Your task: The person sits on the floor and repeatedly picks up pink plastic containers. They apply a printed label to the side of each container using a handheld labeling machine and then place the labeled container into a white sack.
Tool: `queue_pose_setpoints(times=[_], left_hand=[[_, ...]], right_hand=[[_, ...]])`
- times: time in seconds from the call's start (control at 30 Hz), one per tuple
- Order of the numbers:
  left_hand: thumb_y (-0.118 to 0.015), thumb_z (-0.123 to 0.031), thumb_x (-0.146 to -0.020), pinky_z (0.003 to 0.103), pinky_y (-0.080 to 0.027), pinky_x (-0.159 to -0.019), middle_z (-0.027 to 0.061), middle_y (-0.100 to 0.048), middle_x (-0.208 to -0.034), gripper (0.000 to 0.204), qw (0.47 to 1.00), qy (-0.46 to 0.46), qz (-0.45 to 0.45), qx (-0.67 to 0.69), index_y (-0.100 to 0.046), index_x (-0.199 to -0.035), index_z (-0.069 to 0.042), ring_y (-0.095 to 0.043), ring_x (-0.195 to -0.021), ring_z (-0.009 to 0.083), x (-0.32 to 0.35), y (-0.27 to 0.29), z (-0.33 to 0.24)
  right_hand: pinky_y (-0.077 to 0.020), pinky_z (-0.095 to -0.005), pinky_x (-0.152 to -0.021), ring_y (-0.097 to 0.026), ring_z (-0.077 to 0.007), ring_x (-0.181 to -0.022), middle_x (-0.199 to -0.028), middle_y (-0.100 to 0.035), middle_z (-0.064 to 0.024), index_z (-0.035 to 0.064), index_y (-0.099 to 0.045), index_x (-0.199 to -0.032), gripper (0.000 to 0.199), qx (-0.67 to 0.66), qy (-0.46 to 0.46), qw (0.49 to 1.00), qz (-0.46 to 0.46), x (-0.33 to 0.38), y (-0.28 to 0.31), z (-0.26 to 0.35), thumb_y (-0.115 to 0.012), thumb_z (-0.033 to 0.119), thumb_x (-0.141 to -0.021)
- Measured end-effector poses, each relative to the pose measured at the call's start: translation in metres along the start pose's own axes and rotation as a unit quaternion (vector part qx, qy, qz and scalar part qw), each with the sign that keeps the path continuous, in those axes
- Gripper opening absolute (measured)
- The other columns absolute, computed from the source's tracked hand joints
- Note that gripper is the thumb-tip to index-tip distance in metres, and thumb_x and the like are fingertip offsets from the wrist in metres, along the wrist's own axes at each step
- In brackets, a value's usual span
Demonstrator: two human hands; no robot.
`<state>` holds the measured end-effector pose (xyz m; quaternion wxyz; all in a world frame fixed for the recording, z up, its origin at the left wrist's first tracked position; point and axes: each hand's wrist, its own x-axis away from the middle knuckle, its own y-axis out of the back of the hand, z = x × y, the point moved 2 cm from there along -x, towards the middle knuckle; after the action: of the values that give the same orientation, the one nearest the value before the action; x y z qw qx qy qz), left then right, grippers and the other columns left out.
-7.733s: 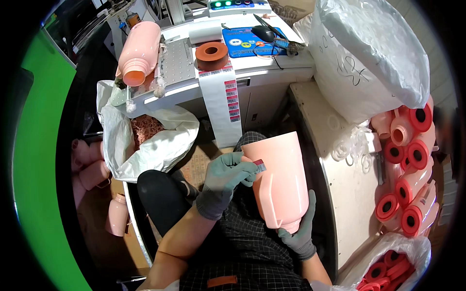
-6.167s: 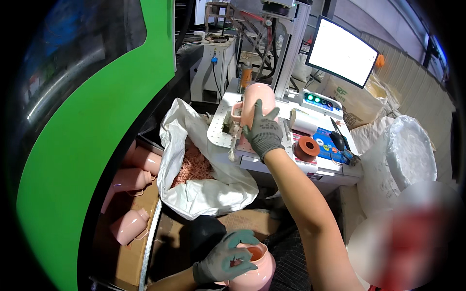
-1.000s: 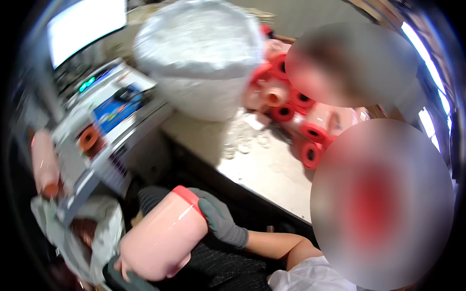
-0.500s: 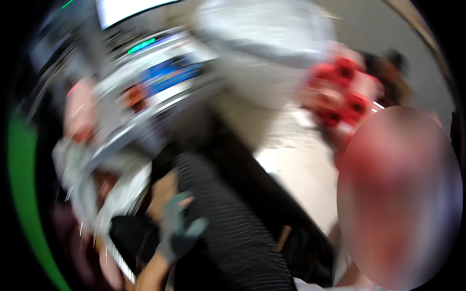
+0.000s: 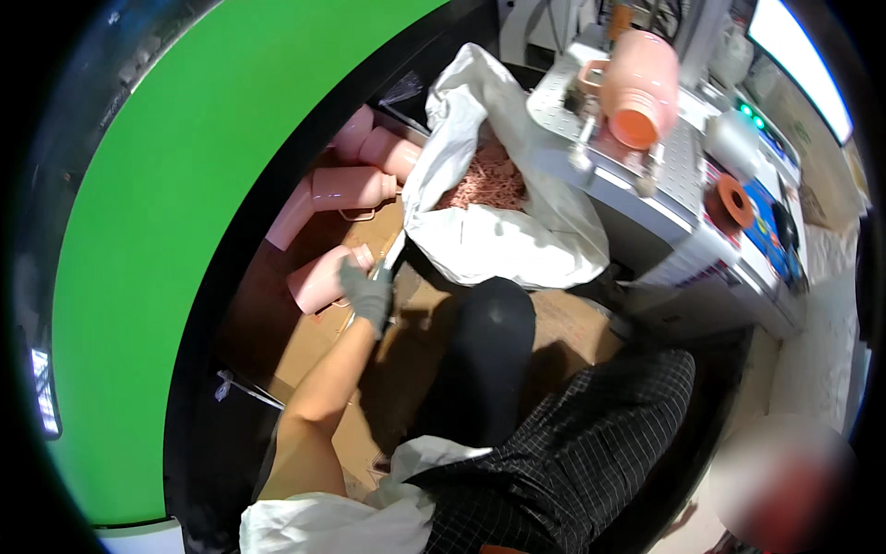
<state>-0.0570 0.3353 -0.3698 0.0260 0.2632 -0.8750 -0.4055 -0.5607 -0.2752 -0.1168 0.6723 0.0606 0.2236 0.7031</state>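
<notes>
My left hand (image 5: 367,294), in a grey glove, reaches down to the left and closes on the neck end of a pink plastic bottle (image 5: 317,279). The bottle lies on its side on brown cardboard (image 5: 305,355). Three more pink bottles (image 5: 353,187) lie just beyond it, against a green panel (image 5: 185,166). My right hand is out of the picture. My dark knee (image 5: 487,355) and checked clothing (image 5: 572,462) fill the lower middle.
An open white bag (image 5: 503,245) of pink scraps sits right of the bottles. Behind it a grey machine table (image 5: 646,198) has a pink bottle (image 5: 641,78) clamped on top and an orange tape roll (image 5: 736,200). A blurred person is at the lower right.
The view has swung from the bench with red-capped rolls on the right to the floor on the left. The pink bottle held a second ago is gone; my left hand now reaches down to a lying bottle.
</notes>
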Motion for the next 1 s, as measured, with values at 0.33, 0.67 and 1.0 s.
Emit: queue_pose_setpoints(times=[0.33, 0.67, 1.0], left_hand=[[-0.068, -0.046, -0.097, 0.044, -0.05, -0.075, 0.0183, -0.069, -0.094, 0.048, 0.991, 0.121, 0.056, 0.008, -0.073, -0.101, 0.002, -0.064, -0.084, 0.0284, -0.043, 0.057, 0.152], [-0.067, -0.015, -0.094, 0.046, -0.05, -0.098, 0.0143, -0.073, -0.113, 0.03, 0.897, -0.334, 0.29, -0.011, -0.07, -0.121, -0.001, -0.068, -0.109, 0.032, 0.16, 0.196, -0.107], [-0.054, -0.043, -0.103, 0.039, -0.039, -0.117, 0.0174, -0.062, -0.139, 0.057, 0.704, -0.049, 0.641, 0.302, -0.059, -0.138, 0.001, -0.055, -0.134, 0.0288, 0.192, 0.174, -0.195]], right_hand=[[-0.0535, -0.0301, -0.095, -0.065, -0.0164, -0.107, -0.122, -0.068, -0.0105, -0.0012, -0.064, -0.131, 0.028, -0.125, 0.047, 0.904, 0.405, 0.101, -0.253, 0.1, -0.057, 0.006, -0.104], [-0.046, -0.0434, -0.114, -0.053, -0.0287, -0.139, -0.151, -0.052, -0.0196, 0.0003, -0.028, -0.161, 0.084, -0.488, -0.25, 0.557, 0.624, 0.203, -0.313, 0.131, -0.072, 0.035, -0.098], [-0.0469, -0.0429, -0.112, -0.059, -0.0289, -0.13, -0.142, -0.059, -0.0169, 0.0014, -0.058, -0.141, 0.091, -0.313, 0.064, 0.679, 0.662, 0.2, -0.167, 0.073, -0.099, 0.027, -0.064]])
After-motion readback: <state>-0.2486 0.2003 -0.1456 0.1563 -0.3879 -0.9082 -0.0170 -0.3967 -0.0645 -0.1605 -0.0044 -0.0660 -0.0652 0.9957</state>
